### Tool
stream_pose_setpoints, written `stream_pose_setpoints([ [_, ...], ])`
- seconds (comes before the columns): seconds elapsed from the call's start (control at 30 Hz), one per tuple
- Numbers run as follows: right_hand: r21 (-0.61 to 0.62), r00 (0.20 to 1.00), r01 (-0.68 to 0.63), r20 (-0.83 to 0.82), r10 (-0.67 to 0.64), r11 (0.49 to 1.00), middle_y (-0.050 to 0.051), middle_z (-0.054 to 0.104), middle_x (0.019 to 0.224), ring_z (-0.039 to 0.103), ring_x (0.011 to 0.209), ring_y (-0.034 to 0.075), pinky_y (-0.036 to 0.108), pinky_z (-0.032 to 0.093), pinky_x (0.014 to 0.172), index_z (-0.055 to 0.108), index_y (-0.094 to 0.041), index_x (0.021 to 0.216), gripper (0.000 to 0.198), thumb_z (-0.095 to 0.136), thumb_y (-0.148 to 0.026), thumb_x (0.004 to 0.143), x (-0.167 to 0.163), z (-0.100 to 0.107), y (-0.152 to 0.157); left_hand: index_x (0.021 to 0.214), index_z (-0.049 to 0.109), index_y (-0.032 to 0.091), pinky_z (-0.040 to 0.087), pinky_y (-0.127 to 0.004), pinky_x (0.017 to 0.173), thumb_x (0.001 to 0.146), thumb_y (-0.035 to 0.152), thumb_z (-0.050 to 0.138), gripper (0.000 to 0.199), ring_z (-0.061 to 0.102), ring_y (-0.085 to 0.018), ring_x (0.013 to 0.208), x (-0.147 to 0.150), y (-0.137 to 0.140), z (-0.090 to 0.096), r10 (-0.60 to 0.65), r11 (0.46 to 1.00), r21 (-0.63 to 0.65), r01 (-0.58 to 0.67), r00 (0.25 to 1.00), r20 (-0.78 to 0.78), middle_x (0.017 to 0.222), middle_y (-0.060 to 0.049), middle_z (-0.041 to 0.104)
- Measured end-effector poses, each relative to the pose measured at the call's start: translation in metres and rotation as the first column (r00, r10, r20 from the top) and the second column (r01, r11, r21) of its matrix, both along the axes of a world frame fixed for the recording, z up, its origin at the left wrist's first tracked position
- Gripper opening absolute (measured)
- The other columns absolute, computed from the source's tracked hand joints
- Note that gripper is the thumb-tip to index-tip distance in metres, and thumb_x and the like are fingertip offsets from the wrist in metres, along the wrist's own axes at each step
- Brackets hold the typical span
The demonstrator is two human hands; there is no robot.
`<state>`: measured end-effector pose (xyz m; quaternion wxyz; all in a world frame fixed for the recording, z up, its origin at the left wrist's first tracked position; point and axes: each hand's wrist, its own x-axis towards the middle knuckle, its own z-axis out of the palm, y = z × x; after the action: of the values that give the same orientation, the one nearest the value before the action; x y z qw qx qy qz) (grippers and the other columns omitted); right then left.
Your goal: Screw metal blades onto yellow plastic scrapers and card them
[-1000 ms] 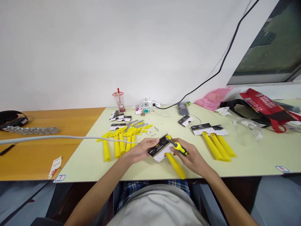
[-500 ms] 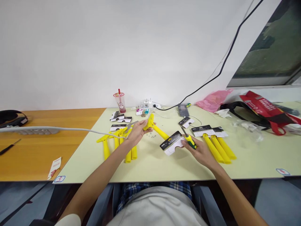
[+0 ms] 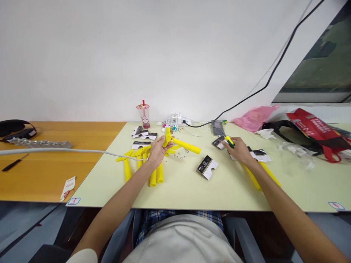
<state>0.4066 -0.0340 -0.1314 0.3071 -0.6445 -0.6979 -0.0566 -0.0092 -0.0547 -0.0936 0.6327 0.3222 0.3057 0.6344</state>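
The left hand (image 3: 157, 150) is raised over the pale bench (image 3: 178, 195), its fingers pinching a yellow scraper (image 3: 186, 145) at the head. The scraper's handle points right and slightly down, clear of the hand.

The right hand (image 3: 239, 150) is at the right of the bench, its fingers curled round a yellow-and-green screwdriver (image 3: 229, 141). The shaft cannot be clearly made out. Just left of these fingers lies a small black-and-white card (image 3: 218, 141); whether the hand touches it cannot be told.

A loose card (image 3: 207, 167), black and white with a notch in one edge, lies between the two hands, near the middle of the bench. A group of yellow scrapers (image 3: 128, 170) lies below and beside the left hand, partly hidden by it. Small metal parts (image 3: 179, 156) are scattered just right of that group. Carded yellow tools (image 3: 270, 174) lie under the line of the right forearm, which partly covers them.

A lidded cup (image 3: 145, 117) with a red straw stands upright near the wall, left of a white power strip (image 3: 175, 119). A pink bag (image 3: 255, 118) and a red bag (image 3: 315, 129) occupy the far right.
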Motion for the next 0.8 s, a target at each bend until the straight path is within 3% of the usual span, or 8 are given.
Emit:
stream_pose_setpoints([
  [0.07, -0.128, 0.996, 0.031, 0.089, -0.02, 0.991, 0.026, 0.075, 0.114, 0.065, 0.128, 0.04, 0.046, 0.055, 0.101, 0.057, -0.025, 0.071, 0.052, 0.075, -0.07, 0.09, 0.006, -0.002, 0.02, 0.103, 0.076, 0.012, 0.068, -0.036, 0.102, 0.108, 0.019, 0.066, 0.014, 0.082, -0.018, 0.094, -0.001, 0.0, 0.001, 0.004, 1.0, -0.007, -0.004, 1.0, 0.002, 0.106, -0.012, 0.084],
  [0.17, -0.326, 0.991, 0.08, 0.128, -0.04, 0.942, 0.02, 0.074, 0.104, 0.068, 0.114, 0.039, 0.046, 0.056, 0.094, 0.055, -0.026, 0.074, 0.053, 0.089, -0.066, 0.076, 0.011, -0.006, 0.038, 0.104, 0.076, 0.012, 0.069, -0.037, 0.102, 0.107, 0.021, 0.07, 0.011, 0.082, -0.019, 0.096, -0.004, -0.001, 0.003, 0.016, 1.0, -0.016, -0.016, 1.0, 0.004, 0.103, -0.011, 0.084],
  [0.23, -0.338, 0.996, 0.07, 0.072, -0.049, 0.938, 0.018, 0.073, 0.104, 0.068, 0.112, 0.039, 0.046, 0.057, 0.093, 0.055, -0.025, 0.076, 0.053, 0.092, -0.063, 0.074, 0.013, -0.008, 0.041, 0.103, 0.076, 0.013, 0.069, -0.038, 0.102, 0.104, 0.022, 0.074, 0.009, 0.083, -0.02, 0.097, -0.006, 0.0, 0.003, 0.031, 0.999, -0.012, -0.03, 0.999, 0.012, 0.103, -0.011, 0.084],
  [0.33, -0.129, 1.0, -0.015, -0.023, 0.012, 0.991, 0.024, 0.065, 0.128, 0.059, 0.132, 0.045, 0.054, 0.054, 0.111, 0.058, -0.024, 0.077, 0.05, 0.095, -0.057, 0.072, 0.011, -0.008, 0.035, 0.1, 0.075, 0.013, 0.069, -0.039, 0.102, 0.104, 0.022, 0.075, 0.01, 0.083, -0.021, 0.097, -0.006, 0.0, 0.004, 0.059, 0.998, -0.005, -0.059, 0.998, 0.037, 0.103, -0.011, 0.084],
  [0.4, 0.071, 0.993, -0.106, -0.042, 0.109, 0.992, 0.026, 0.054, 0.144, 0.051, 0.142, 0.048, 0.061, 0.048, 0.12, 0.06, -0.023, 0.079, 0.05, 0.095, -0.059, 0.075, 0.001, -0.002, 0.024, 0.101, 0.076, 0.014, 0.068, -0.039, 0.102, 0.103, 0.024, 0.077, 0.01, 0.083, -0.021, 0.097, -0.006, 0.001, 0.004, 0.069, 0.998, 0.008, -0.069, 0.996, 0.054, 0.103, -0.011, 0.084],
  [0.57, 0.409, 0.916, -0.396, 0.11, 0.386, 0.822, 0.022, 0.042, 0.158, 0.045, 0.155, 0.048, 0.069, 0.051, 0.123, 0.065, -0.023, 0.102, 0.034, 0.089, -0.044, 0.09, -0.057, 0.02, -0.016, 0.101, 0.075, 0.015, 0.067, -0.04, 0.105, 0.101, 0.026, 0.08, 0.012, 0.083, -0.019, 0.094, -0.005, 0.001, 0.006, 0.182, 0.98, 0.056, -0.189, 0.976, 0.122, 0.106, -0.008, 0.084],
  [0.7, 0.447, 0.809, -0.583, 0.235, 0.539, 0.678, 0.021, 0.036, 0.161, 0.047, 0.159, 0.047, 0.067, 0.055, 0.123, 0.053, -0.025, 0.095, 0.036, 0.089, -0.027, 0.092, -0.1, 0.026, -0.039, 0.102, 0.075, 0.016, 0.065, -0.041, 0.107, 0.1, 0.031, 0.083, 0.017, 0.083, -0.018, 0.093, -0.006, 0.001, 0.006, 0.263, 0.956, 0.089, -0.278, 0.953, 0.148, 0.106, -0.006, 0.083],
  [0.8, 0.415, 0.767, -0.635, 0.239, 0.596, 0.651, 0.019, 0.034, 0.162, 0.046, 0.161, 0.047, 0.066, 0.058, 0.123, 0.049, -0.026, 0.093, 0.041, 0.09, -0.023, 0.092, -0.116, 0.026, -0.045, 0.103, 0.074, 0.017, 0.064, -0.042, 0.109, 0.098, 0.038, 0.086, 0.025, 0.083, -0.019, 0.099, -0.006, 0.0, 0.005, 0.254, 0.956, 0.118, -0.267, 0.961, 0.111, 0.11, -0.007, 0.082],
])
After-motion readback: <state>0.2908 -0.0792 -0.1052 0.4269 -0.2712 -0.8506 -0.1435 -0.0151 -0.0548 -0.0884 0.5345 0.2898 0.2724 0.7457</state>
